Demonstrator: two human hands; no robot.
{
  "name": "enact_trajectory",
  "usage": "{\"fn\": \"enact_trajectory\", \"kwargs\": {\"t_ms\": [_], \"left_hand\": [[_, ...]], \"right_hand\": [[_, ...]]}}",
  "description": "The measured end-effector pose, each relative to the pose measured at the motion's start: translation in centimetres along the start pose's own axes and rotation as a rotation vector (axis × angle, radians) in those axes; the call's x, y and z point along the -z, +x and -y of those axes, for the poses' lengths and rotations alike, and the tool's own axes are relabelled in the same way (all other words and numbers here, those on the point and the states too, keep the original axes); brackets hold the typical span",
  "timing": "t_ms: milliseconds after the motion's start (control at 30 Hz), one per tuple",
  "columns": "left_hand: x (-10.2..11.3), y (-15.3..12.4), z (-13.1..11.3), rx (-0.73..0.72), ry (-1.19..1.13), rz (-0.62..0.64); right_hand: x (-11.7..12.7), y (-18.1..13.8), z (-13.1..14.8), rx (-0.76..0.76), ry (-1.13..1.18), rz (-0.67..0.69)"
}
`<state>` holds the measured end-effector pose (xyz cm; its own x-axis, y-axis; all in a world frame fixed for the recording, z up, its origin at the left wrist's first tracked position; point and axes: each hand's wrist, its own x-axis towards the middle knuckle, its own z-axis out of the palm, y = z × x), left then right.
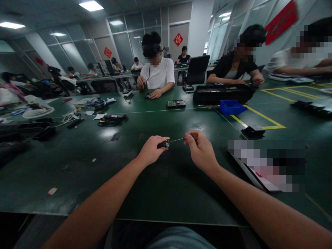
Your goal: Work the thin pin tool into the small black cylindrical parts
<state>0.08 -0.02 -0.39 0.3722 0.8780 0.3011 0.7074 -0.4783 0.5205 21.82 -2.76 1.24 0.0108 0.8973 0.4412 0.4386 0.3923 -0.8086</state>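
My left hand (pixel 151 150) is closed around a short black tube (pixel 164 144) that looks like a flashlight. Its round, silvery end faces right, and the rest of it is hidden in my palm. In my right hand (pixel 201 150) is a screwdriver (pixel 191 137) with a reddish-brown handle, gripped by the fingers. The thin metal shaft points left, and its tip is close to the tube's end. I cannot tell whether the two touch. Both hands are held over the dark green table (pixel 160 186).
Right of my arm lies a partly blurred white-edged item (pixel 247 169). Further off are a small black part (pixel 253 131), a blue bin (pixel 232 107), a circuit board (pixel 176 103) and a cable bundle (pixel 110 120). Across the table a person (pixel 158 74) works with both hands.
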Motion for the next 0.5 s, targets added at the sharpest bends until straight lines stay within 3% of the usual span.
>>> {"fn": "enact_trajectory", "kwargs": {"t_ms": [267,500], "left_hand": [[-0.19,-0.04,0.31,-0.042,-0.012,-0.002],[-0.35,-0.04,0.56,-0.022,0.01,0.022]], "right_hand": [[-0.14,0.04,-0.1,-0.029,0.036,0.089],[-0.13,0.09,0.02,-0.001,-0.07,0.096]]}}
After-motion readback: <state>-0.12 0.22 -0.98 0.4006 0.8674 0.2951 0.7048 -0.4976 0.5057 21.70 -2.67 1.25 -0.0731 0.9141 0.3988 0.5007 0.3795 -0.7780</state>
